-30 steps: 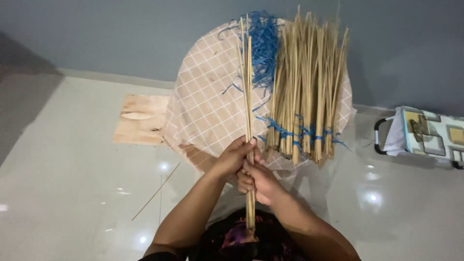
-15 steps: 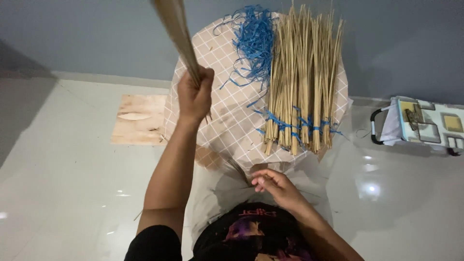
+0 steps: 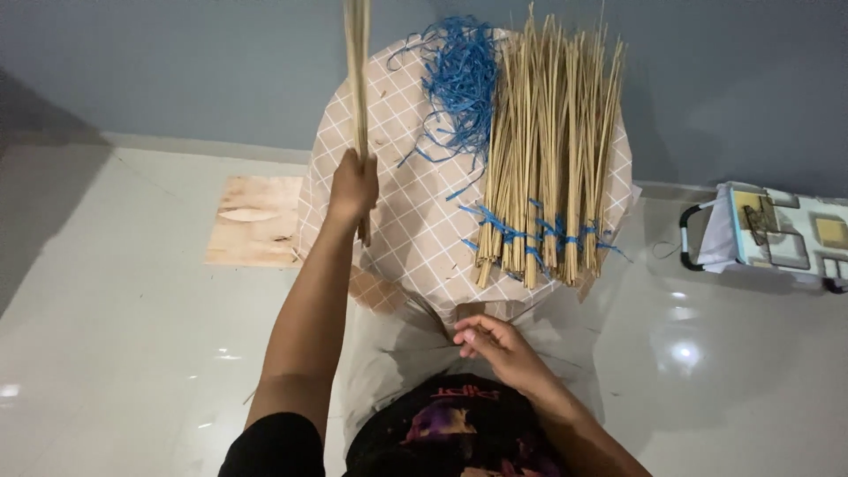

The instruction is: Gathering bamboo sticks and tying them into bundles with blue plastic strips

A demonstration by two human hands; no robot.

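My left hand [image 3: 353,187] is raised over the left side of the round table [image 3: 415,221] and grips a thin bunch of long bamboo sticks [image 3: 358,79] that point up and away, out of the top of the view. My right hand [image 3: 490,346] hovers low near my lap, fingers loosely curled, holding nothing I can make out. Several bundles of bamboo sticks [image 3: 548,150] tied with blue string lie on the right side of the table. A tangle of loose blue string [image 3: 459,75] lies at the table's far edge.
The table has a pink checked cover. A piece of plywood [image 3: 256,219] lies on the glossy white floor to the left. A patterned bag with a black handle [image 3: 768,237] sits at the right. A grey wall runs behind.
One second ago both hands held the stick bunch upright before me. My left hand has since lifted it away to the left over the table, and my right hand let go and stayed low.
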